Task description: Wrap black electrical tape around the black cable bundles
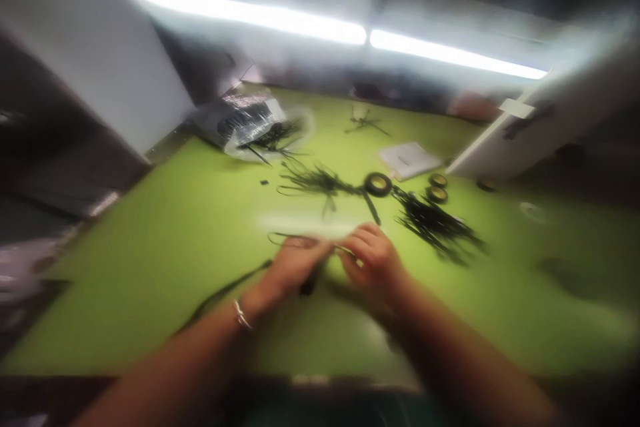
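Observation:
Above the middle of the green table (165, 267), my left hand (297, 263) is closed on a thin black cable (275, 238), whose looped end sticks out to the left. Fingertips of my right hand (373, 253) are pinched together close to the left thumb, on the same cable's other end. Blur hides the exact contact between the fingers. A dark object (309, 283) shows just below my left hand; its kind is unclear. Beyond the hands lie a bundle of looped black cables (320, 180) and a roll of black tape (378, 184).
A thick bundle of black cables (435, 220) lies right of my hands, near two small tape rolls (437, 194). Behind are a white booklet or box (410, 160) and a clear plastic bag (250, 117) of cables. A black cord (225, 292) runs beside my left forearm. White panels (480, 140) flank the table.

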Motion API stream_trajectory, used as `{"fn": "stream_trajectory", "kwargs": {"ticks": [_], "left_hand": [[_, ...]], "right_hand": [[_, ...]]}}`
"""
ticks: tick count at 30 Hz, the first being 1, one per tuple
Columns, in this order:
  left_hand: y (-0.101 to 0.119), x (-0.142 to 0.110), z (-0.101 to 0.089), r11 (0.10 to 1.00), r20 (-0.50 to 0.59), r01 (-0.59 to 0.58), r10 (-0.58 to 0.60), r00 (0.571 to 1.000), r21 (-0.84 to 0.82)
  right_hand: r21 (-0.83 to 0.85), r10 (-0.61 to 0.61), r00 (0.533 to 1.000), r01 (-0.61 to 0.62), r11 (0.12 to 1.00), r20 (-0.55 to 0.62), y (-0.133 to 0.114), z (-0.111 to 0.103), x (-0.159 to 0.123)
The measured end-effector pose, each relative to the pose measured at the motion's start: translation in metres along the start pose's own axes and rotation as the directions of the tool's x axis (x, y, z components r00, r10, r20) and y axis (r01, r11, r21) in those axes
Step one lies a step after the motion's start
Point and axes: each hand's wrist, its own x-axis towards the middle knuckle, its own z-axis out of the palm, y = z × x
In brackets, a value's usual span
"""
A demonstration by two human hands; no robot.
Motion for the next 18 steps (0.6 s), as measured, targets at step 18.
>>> {"fn": "stream_trajectory", "kwargs": {"ticks": [18], "left_hand": [[0.007, -0.002, 0.003, 0.985, 0.113, 0.078, -0.060, 0.992, -0.155]], "right_hand": [[-0.085, -0.003, 1.000, 0.004, 0.996, 0.014, -0.003, 0.001, -0.001]]}}
